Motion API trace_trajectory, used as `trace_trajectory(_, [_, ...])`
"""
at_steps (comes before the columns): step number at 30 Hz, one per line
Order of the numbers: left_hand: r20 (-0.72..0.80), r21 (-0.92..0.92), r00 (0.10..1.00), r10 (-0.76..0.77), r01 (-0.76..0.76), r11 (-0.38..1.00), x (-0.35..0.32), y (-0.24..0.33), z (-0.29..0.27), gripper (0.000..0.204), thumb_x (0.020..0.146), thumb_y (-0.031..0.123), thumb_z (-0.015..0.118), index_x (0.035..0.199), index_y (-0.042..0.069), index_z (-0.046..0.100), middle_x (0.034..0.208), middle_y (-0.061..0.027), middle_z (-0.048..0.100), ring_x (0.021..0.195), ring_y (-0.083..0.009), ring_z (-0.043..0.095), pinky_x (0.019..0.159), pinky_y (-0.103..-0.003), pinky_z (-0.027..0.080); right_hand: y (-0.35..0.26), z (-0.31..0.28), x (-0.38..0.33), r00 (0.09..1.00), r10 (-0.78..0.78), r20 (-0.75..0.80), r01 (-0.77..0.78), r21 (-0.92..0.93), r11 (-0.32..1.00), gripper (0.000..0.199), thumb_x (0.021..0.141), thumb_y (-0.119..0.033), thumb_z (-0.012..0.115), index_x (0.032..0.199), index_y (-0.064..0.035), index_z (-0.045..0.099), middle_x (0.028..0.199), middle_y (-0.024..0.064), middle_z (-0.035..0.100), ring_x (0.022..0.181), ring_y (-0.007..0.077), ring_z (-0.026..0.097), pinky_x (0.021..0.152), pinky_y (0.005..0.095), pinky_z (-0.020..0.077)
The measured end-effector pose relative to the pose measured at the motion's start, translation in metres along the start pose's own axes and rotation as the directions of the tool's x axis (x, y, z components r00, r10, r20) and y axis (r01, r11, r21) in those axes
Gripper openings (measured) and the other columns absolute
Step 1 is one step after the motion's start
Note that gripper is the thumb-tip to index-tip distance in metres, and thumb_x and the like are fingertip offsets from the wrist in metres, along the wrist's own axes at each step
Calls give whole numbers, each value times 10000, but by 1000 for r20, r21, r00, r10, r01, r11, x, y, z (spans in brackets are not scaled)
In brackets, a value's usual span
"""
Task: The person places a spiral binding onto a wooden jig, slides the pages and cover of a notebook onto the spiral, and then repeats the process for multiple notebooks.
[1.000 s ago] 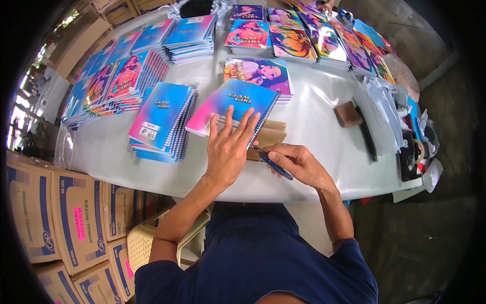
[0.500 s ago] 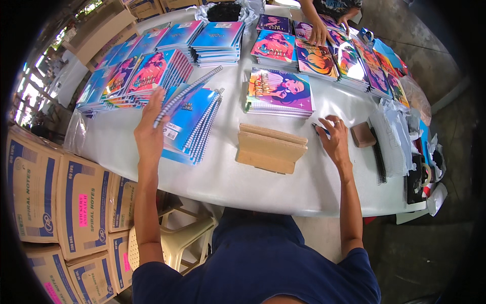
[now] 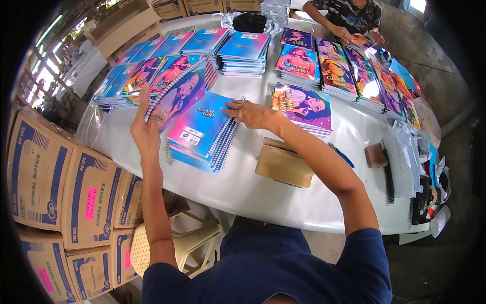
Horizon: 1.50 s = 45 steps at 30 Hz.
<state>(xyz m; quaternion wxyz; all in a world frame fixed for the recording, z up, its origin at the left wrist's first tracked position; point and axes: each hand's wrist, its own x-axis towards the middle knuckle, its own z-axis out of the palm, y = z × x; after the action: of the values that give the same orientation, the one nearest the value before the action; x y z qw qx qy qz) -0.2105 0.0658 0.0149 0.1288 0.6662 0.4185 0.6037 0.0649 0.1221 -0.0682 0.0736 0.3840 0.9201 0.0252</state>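
Note:
My left hand (image 3: 146,124) is closed on a spiral notebook (image 3: 178,99), held tilted with its picture cover showing and its coil edge up. Just right of it, a fanned stack of blue and pink spiral notebooks (image 3: 195,133) lies on the table, back covers up. My right hand (image 3: 249,114) reaches across to that stack, its fingers on the coil edge of the top notebook; the thumb is partly hidden. A dark blue pen-like tool (image 3: 341,155) lies on the table beyond my right forearm. Under that forearm stands a brown cardboard holder (image 3: 283,164).
Notebook stacks (image 3: 244,53) line the far left, and picture-cover stacks (image 3: 302,109) the centre and right. A co-worker's hand (image 3: 342,33) handles notebooks at the far right. A brown block (image 3: 375,155) sits near plastic wrapping (image 3: 402,162). Cartons (image 3: 96,192) and a stool (image 3: 185,240) stand left.
My right hand has let go of the pen-like tool and moved left to the notebook stack. The notebook in my left hand has turned, its picture cover now showing. The whole view has shifted.

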Motion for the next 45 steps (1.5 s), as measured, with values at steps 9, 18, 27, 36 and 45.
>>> trace_trajectory(9, [182,-362,979,93,-22,932,14,-10,-16,720,882,423,608,1407,-20,391,1423,-125,451,1287,-237,454,1008,-331,412,-2,-51,-4,809,506,-299,165,942,293,747,804,-144,750,1435,-72,358,1466,174,384,1318,234,431,1066,345,380])
trace_trajectory(18, [444,-742,894,-62,406,533,67,-117,10,654,939,270,592,1461,17,289,1264,-68,512,1048,-203,557,958,-367,460,-26,-90,-43,544,590,-597,527,790,314,233,804,-52,752,972,31,615,964,33,627,904,122,605,816,281,493])
trace_trajectory(27, [469,-263,808,-355,512,818,102,-77,34,569,915,54,548,1454,111,377,1378,-69,506,1138,-175,562,1000,-335,429,-47,-71,-48,576,-36,-816,172,77,982,187,759,-11,684,937,-34,631,1080,81,633,1020,256,592,855,327,501])
trace_trajectory(36, [846,406,466,-260,-247,880,-22,-58,36,461,929,289,570,1383,291,489,1506,-46,370,1438,-348,190,1146,-514,129,16,-24,-108,739,494,-458,-45,699,714,206,791,-63,681,996,-39,687,1058,136,668,943,287,651,834,363,502])
trace_trajectory(45, [880,385,397,-260,-276,881,-10,-57,31,491,908,220,590,1386,268,486,1513,-42,356,1421,-382,212,1139,-538,109,128,72,-229,233,959,158,-640,767,29,453,668,-354,829,653,29,588,654,127,604,624,218,574,581,360,457])
